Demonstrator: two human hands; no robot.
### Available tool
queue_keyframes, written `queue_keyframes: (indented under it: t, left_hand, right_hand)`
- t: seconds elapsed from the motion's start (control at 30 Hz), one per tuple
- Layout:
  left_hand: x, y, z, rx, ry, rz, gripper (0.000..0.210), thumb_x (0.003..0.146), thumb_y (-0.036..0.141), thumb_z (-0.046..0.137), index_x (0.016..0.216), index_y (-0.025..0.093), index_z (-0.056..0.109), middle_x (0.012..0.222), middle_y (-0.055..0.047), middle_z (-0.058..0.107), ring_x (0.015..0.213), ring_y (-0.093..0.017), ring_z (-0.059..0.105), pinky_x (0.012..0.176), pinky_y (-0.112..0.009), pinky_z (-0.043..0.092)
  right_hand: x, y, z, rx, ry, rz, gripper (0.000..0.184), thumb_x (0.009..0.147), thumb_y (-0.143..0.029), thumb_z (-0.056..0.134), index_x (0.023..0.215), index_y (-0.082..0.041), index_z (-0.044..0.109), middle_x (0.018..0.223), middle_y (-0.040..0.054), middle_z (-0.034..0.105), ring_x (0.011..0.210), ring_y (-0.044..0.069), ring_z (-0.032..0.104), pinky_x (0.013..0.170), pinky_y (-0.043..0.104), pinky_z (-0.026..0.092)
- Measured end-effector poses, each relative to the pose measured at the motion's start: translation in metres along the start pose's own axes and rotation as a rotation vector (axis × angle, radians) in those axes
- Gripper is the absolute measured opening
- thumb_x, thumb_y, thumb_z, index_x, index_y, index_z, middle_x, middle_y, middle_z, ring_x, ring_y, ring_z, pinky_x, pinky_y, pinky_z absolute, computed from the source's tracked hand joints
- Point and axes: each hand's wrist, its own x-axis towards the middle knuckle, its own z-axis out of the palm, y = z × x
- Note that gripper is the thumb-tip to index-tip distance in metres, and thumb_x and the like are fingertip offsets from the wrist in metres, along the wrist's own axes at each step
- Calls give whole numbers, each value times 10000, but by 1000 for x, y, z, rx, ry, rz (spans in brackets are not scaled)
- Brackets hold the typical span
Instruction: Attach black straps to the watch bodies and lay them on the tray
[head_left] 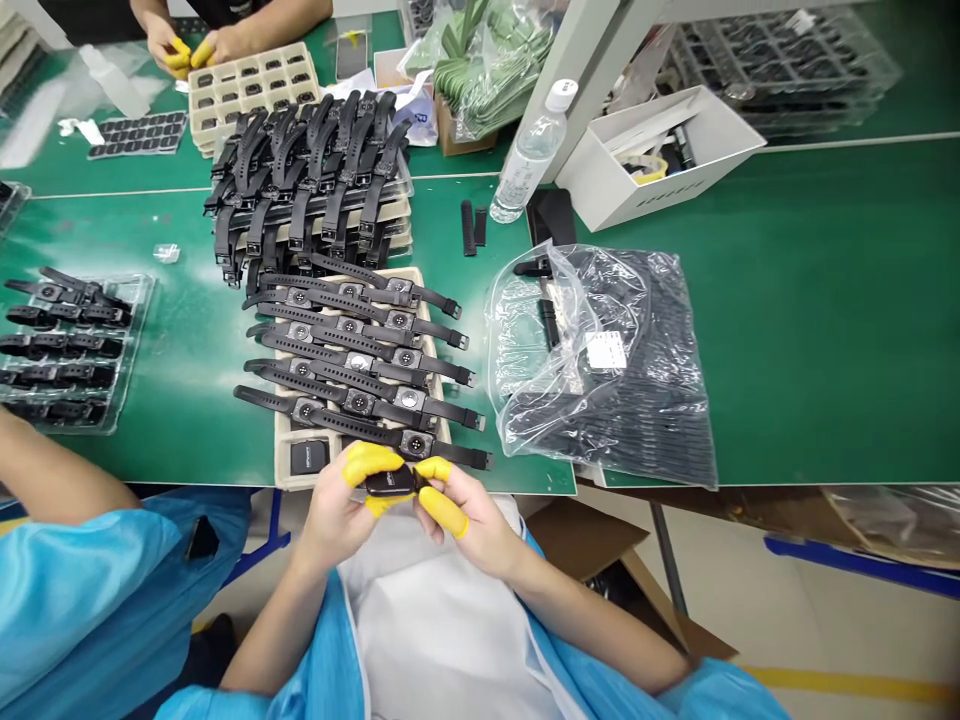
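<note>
My left hand point(341, 510), with yellow finger cots on its fingertips, is closed around a black square smartwatch case point(391, 482), its dark face up. My right hand point(465, 510), also in yellow finger cots, pinches at the right end of the case. A small dark bit shows between those fingers, but I cannot make out what it is. Just beyond both hands stands a beige compartment tray point(285, 470). Rows of smartwatches with black straps point(360, 403) lie across it, sensor backs up. One watch case without visible straps point(307, 457) sits in its near left compartment.
A clear bag of black straps point(645, 400) lies to the right. Behind are stacked trays of watches point(307, 190), two loose straps point(469, 228), a water bottle point(529, 155) and a white box point(660, 160). Co-workers' arms show at left point(60, 465) and at the back point(277, 25).
</note>
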Motion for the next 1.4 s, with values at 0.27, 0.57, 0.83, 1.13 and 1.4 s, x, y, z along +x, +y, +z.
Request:
queue_keyframes:
  t: [0.27, 0.57, 0.83, 1.13, 1.4]
  left_hand:
    - [15, 13, -25, -477, 677, -262, 225, 929, 385, 769, 1047, 208, 698, 968, -35, 791, 704, -182, 773, 649, -308, 652]
    - [-3, 15, -5, -2, -112, -143, 479, 1007, 140, 533, 1474, 240, 565, 1366, -125, 709, 1192, -240, 727, 1020, -403, 626]
    - [0, 16, -4, 170, -236, 40, 689, 914, 6, 424, 1557, 250, 453, 1345, -133, 653, 1258, -239, 652, 1009, -370, 600]
    - [1, 19, 2, 131, -210, 75, 577, 1024, 143, 412, 1595, 223, 377, 1328, -171, 574, 1234, -263, 602, 1000, -413, 583]
    - [10, 31, -9, 323, -286, 120, 559, 984, 156, 473, 1540, 185, 424, 1192, -165, 606, 1081, -283, 587, 905, -438, 583]
  right_hand:
    - [3, -15, -13, -334, -220, 139, 355, 968, -546, 647, 925, -196, 612, 754, -32, 560, 654, 115, 469, 600, 258, 383]
    - [-1, -18, 4, 54, -63, 129, 439, 929, -637, 658, 915, -213, 541, 645, -56, 550, 506, 90, 383, 489, 250, 296]
    - [1, -4, 6, 236, -58, 182, 336, 918, -505, 699, 868, -200, 569, 512, -91, 467, 433, 79, 301, 449, 248, 210]
    - [2, -5, 10, 419, 7, 221, 340, 868, -492, 736, 843, -208, 550, 455, -108, 424, 381, 60, 224, 404, 219, 191]
    - [3, -8, 6, 337, -31, 261, 340, 884, -500, 727, 900, -194, 581, 473, -126, 391, 407, 54, 170, 405, 214, 163]
